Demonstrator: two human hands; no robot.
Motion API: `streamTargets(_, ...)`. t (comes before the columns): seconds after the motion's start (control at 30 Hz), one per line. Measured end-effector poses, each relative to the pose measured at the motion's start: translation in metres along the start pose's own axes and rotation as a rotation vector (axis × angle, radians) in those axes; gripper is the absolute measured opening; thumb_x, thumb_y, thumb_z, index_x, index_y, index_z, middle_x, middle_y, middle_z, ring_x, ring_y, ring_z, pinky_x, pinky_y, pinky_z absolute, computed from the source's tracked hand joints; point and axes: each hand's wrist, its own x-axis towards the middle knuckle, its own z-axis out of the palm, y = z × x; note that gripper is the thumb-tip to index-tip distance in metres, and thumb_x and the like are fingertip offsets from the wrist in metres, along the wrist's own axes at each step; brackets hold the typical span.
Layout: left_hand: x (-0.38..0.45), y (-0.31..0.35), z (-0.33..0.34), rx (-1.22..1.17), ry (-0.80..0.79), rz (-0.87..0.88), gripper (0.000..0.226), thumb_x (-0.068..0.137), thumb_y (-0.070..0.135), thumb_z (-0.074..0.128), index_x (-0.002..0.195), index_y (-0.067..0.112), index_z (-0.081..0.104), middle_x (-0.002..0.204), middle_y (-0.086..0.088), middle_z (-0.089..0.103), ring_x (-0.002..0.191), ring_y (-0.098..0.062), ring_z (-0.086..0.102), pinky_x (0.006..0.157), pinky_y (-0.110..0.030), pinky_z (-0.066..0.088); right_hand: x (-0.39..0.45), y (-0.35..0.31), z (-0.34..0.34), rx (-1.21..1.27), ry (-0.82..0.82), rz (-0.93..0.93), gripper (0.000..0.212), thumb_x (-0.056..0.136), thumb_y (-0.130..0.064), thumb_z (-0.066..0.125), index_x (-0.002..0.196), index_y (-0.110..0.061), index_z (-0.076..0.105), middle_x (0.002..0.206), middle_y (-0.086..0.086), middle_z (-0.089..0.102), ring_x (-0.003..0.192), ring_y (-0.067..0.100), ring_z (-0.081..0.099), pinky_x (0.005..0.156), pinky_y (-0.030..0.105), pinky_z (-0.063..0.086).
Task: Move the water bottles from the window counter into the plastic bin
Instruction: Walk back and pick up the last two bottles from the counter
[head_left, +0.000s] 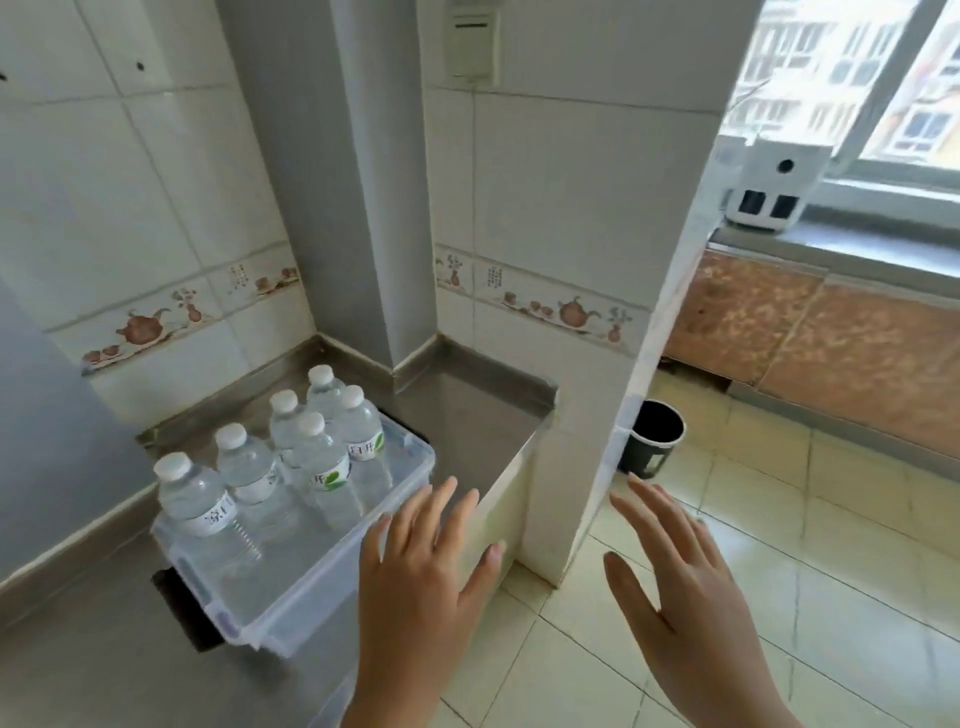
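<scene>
Just left of the empty, spread left hand (415, 587) and right hand (675, 587), six water bottles (311, 467) stand in the plastic bin (291, 597); its overhanging corner could tip off the counter (467, 415) if bumped.

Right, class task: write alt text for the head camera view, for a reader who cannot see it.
Six capped water bottles stand upright in a clear plastic bin on a steel counter. The left hand and right hand hover open and empty in front. A window sill and black bucket lie to the right.
</scene>
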Motion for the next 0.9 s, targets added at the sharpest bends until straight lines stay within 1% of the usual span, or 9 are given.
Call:
streamTargets(0.1, 0.019, 0.045, 0.024, -0.041, -0.033, 0.057, 0.051, 0.088, 0.052, 0.046, 0.118, 0.020, 0.072, 0.126, -0.001, 0.069, 0.116, -0.024, 0.065, 0.092, -0.051, 0.052, -0.002, 0.040, -0.024, -0.030, 0.055, 0.070, 0.048, 0.092, -0.046, 0.036, 0.136, -0.029, 0.044, 0.147, -0.006, 0.043, 0.136, 0.013, 0.031, 0.102, 0.053, 0.042)
streamTargets(0.2, 0.038, 0.098, 0.054, -0.091, -0.092, 0.132, 0.051, 0.090, 0.054, 0.045, 0.121, 0.023, 0.070, 0.128, 0.000, 0.068, 0.120, -0.022, 0.062, 0.098, -0.050, 0.046, -0.005, 0.086, -0.052, -0.054, 0.105, 0.140, 0.047, 0.091, -0.046, 0.038, 0.134, -0.029, 0.046, 0.143, -0.005, 0.047, 0.129, 0.015, 0.039, 0.097, 0.044, 0.046)
streamTargets(0.27, 0.050, 0.139, 0.076, -0.109, -0.124, 0.184, 0.051, 0.090, 0.054, 0.046, 0.123, 0.023, 0.069, 0.129, -0.001, 0.067, 0.121, -0.022, 0.062, 0.099, -0.050, 0.045, -0.010, 0.123, -0.072, -0.071, 0.133, 0.183, 0.047, 0.090, -0.046, 0.039, 0.133, -0.028, 0.047, 0.142, -0.006, 0.047, 0.126, 0.015, 0.042, 0.095, 0.039, 0.045)
streamTargets(0.4, 0.068, 0.225, 0.118, -0.176, -0.141, 0.305, 0.049, 0.089, 0.052, 0.049, 0.121, 0.022, 0.070, 0.129, 0.000, 0.067, 0.121, -0.021, 0.061, 0.100, -0.044, 0.038, -0.024, 0.197, -0.112, -0.094, 0.193, 0.291, 0.049, 0.089, -0.045, 0.040, 0.133, -0.027, 0.050, 0.142, -0.007, 0.047, 0.127, 0.015, 0.042, 0.094, 0.035, 0.042)
streamTargets(0.5, 0.072, 0.288, 0.144, -0.208, -0.164, 0.367, 0.049, 0.089, 0.052, 0.049, 0.122, 0.022, 0.069, 0.130, 0.000, 0.066, 0.121, -0.021, 0.060, 0.099, -0.046, 0.042, -0.039, 0.248, -0.140, -0.123, 0.216, 0.348, 0.048, 0.089, -0.044, 0.040, 0.132, -0.025, 0.051, 0.140, -0.005, 0.048, 0.126, 0.016, 0.043, 0.095, 0.035, 0.041)
streamTargets(0.63, 0.082, 0.360, 0.175, -0.247, -0.197, 0.444, 0.052, 0.088, 0.053, 0.048, 0.126, 0.022, 0.066, 0.133, 0.000, 0.063, 0.123, -0.021, 0.059, 0.104, -0.044, 0.033, -0.051, 0.309, -0.174, -0.159, 0.257, 0.431, 0.048, 0.090, -0.043, 0.040, 0.133, -0.024, 0.050, 0.140, -0.004, 0.049, 0.126, 0.018, 0.045, 0.097, 0.038, 0.043)
streamTargets(0.77, 0.102, 0.408, 0.209, -0.262, -0.251, 0.528, 0.057, 0.090, 0.055, 0.045, 0.136, 0.023, 0.059, 0.141, 0.002, 0.058, 0.131, -0.020, 0.053, 0.108, -0.045, 0.030, -0.045, 0.361, -0.194, -0.191, 0.294, 0.513, 0.049, 0.090, -0.042, 0.038, 0.135, -0.023, 0.048, 0.142, -0.002, 0.047, 0.132, 0.018, 0.038, 0.103, 0.038, 0.036)
streamTargets(0.83, 0.118, 0.430, 0.229, -0.277, -0.264, 0.554, 0.059, 0.091, 0.056, 0.044, 0.139, 0.023, 0.057, 0.143, 0.002, 0.057, 0.133, -0.020, 0.052, 0.109, -0.045, 0.029, -0.036, 0.385, -0.197, -0.193, 0.305, 0.536, 0.049, 0.090, -0.042, 0.039, 0.135, -0.023, 0.048, 0.142, -0.001, 0.047, 0.133, 0.017, 0.037, 0.103, 0.041, 0.037)
streamTargets(0.9, 0.135, 0.454, 0.255, -0.292, -0.274, 0.574, 0.060, 0.091, 0.056, 0.043, 0.138, 0.022, 0.057, 0.142, 0.001, 0.057, 0.132, -0.021, 0.052, 0.109, -0.045, 0.029, -0.024, 0.414, -0.199, -0.197, 0.296, 0.579, 0.050, 0.091, -0.047, 0.037, 0.137, -0.027, 0.043, 0.143, -0.002, 0.045, 0.134, 0.015, 0.033, 0.104, 0.043, 0.037)
